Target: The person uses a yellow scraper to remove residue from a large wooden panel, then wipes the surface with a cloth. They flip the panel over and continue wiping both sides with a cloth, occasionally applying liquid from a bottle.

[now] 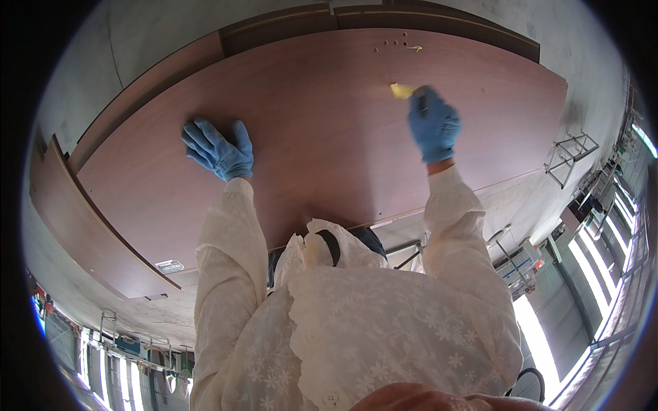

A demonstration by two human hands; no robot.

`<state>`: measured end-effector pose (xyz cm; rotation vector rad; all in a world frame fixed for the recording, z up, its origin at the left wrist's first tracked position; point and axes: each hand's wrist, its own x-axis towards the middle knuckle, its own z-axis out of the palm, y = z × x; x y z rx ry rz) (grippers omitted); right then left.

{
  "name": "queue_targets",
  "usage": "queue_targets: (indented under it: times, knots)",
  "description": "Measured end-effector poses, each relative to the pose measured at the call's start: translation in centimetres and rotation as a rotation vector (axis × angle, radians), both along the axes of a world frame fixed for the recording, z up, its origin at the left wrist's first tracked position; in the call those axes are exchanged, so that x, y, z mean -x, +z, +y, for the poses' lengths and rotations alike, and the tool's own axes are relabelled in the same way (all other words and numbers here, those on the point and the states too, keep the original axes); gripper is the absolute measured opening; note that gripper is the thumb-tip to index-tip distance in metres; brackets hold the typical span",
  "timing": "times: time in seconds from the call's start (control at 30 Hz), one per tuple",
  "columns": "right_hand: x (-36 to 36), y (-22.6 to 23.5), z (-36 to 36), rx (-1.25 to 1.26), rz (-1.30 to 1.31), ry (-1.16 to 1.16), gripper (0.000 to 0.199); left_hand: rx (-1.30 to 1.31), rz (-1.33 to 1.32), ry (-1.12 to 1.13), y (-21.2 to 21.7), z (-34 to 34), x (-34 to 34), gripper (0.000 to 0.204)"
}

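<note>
A large brown wooden panel (322, 130) lies flat before me. My left hand (219, 151), in a blue glove, rests flat on it with fingers spread, left of centre. My right hand (432, 127), also gloved in blue, is closed around a small tool with a yellow tip (402, 90) that touches the panel's surface toward the far right. A few small holes (391, 44) sit near the panel's far edge, just beyond the tool. My white lace sleeves reach up from the bottom.
A second brown panel (75, 226) lies at the left, beside the big one. Darker boards (288, 31) run along the far edge. Metal wire frames (572, 154) stand on the grey concrete floor at right; bright windows line the lower right.
</note>
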<state>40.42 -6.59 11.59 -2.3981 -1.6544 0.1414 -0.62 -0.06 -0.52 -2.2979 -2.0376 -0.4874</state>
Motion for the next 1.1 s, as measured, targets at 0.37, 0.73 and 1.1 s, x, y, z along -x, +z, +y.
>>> queue_targets:
  times: [0.37, 0.73, 1.1]
  knots:
    - [-6.0, -5.9, 6.7, 0.243, -0.372, -0.075, 0.03, 0.007, -0.018, 0.022, 0.3, 0.2, -0.3, 0.088]
    - [-7.0, -9.2, 8.5, 0.504, -0.405, -0.03, 0.025, 0.003, -0.028, 0.027, 0.9, 0.4, -0.5, 0.087]
    - [-7.5, -7.8, 9.0, 0.475, -0.312, -0.029, 0.025, 0.026, -0.015, 0.035, 0.9, 0.3, -0.5, 0.086]
